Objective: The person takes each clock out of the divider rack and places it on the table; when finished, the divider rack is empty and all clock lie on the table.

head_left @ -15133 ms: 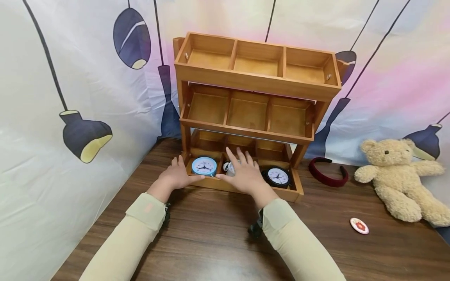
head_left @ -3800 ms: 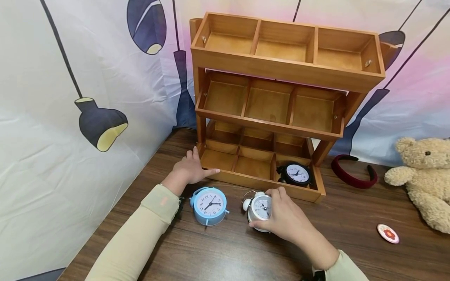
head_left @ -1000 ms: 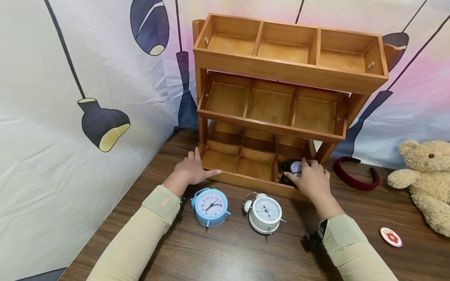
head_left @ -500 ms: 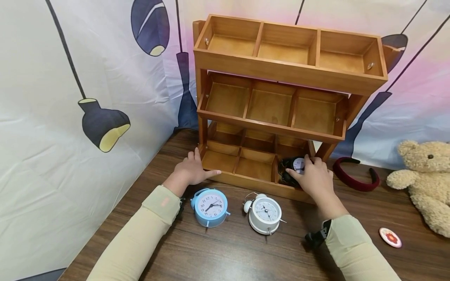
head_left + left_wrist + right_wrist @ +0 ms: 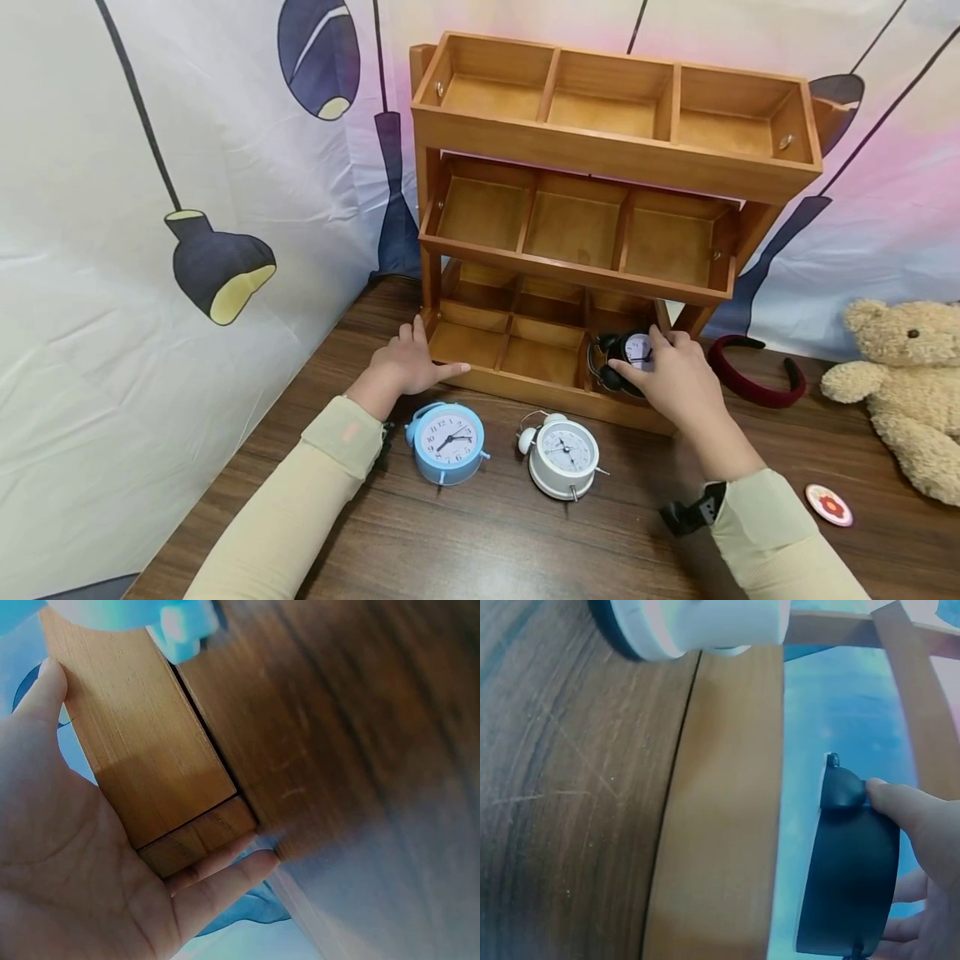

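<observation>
My right hand [image 5: 682,379] grips a black twin-bell alarm clock [image 5: 618,358] at the right compartment of the wooden rack's [image 5: 615,167] bottom tray. Its bells point left, and the hand covers part of its face. In the right wrist view the black clock [image 5: 851,877] shows in side profile, the thumb near one bell. My left hand [image 5: 405,362] rests on the left front corner of that tray, thumb spread along the front rim and fingers at the end. A light blue alarm clock [image 5: 448,442] and a white twin-bell alarm clock [image 5: 564,458] lie face up on the table before the rack.
The upper two tiers each have three compartments with nothing in them. To the rack's right are a dark red headband [image 5: 753,383], a teddy bear [image 5: 907,387] and an oval flower-patterned piece [image 5: 829,505]. A printed cloth [image 5: 112,375] hangs behind the table.
The blue clock, then the white one, left the bottom tray for the table. My right hand moved to the black clock and has raised it slightly and tilted it. My left hand stays put.
</observation>
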Action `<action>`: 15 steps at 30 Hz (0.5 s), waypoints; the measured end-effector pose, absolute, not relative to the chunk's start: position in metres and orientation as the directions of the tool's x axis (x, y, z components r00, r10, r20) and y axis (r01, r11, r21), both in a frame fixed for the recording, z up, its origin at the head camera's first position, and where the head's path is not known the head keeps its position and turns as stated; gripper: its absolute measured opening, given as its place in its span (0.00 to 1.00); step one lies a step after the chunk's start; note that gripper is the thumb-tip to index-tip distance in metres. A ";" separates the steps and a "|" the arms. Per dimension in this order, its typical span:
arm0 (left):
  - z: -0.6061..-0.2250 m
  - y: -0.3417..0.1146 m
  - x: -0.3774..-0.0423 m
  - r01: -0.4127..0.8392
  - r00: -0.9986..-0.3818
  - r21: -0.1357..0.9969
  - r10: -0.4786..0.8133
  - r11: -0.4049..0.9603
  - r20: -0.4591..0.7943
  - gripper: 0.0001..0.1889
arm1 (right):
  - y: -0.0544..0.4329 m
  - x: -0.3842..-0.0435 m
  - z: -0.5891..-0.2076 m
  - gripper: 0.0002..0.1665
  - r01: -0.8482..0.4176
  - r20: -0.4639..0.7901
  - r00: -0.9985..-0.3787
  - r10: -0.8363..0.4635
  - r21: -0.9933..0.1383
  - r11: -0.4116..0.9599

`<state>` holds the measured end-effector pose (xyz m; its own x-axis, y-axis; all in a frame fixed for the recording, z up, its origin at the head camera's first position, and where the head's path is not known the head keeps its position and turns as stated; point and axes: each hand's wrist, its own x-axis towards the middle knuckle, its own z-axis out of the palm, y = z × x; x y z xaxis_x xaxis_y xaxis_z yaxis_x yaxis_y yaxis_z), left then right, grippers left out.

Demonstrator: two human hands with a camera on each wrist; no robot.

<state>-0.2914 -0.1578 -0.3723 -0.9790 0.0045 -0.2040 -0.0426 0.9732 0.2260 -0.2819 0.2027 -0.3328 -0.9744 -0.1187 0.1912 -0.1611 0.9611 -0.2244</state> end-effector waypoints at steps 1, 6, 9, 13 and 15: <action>-0.372 -0.158 -0.291 -0.042 -0.979 0.226 0.005 0.973 -0.202 0.64 | 0.203 -0.279 -0.331 0.56 -0.159 0.180 -0.976 -0.119 -0.227 0.961; -0.372 -0.158 -0.292 -0.040 -0.979 0.226 0.007 0.973 -0.201 0.64 | 0.206 -0.267 -0.325 0.58 -0.149 0.143 -0.983 -0.118 -0.239 0.959; -0.372 -0.158 -0.293 -0.040 -0.979 0.226 0.007 0.973 -0.206 0.64 | 0.209 -0.260 -0.322 0.60 -0.153 0.122 -0.984 -0.127 -0.232 0.961; -0.372 -0.158 -0.292 -0.041 -0.978 0.228 0.008 0.973 -0.209 0.63 | 0.214 -0.252 -0.318 0.62 -0.172 0.102 -0.983 -0.153 -0.213 0.962; -0.372 -0.158 -0.291 -0.041 -0.978 0.231 0.009 0.972 -0.210 0.64 | 0.218 -0.248 -0.317 0.63 -0.182 0.096 -0.982 -0.165 -0.212 0.960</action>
<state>-0.2913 -0.1581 -0.3719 -0.9777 0.0088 -0.2099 -0.0408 0.9722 0.2308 -0.2481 0.2178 -0.3171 -0.9816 -0.1652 0.0963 -0.1823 0.9602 -0.2115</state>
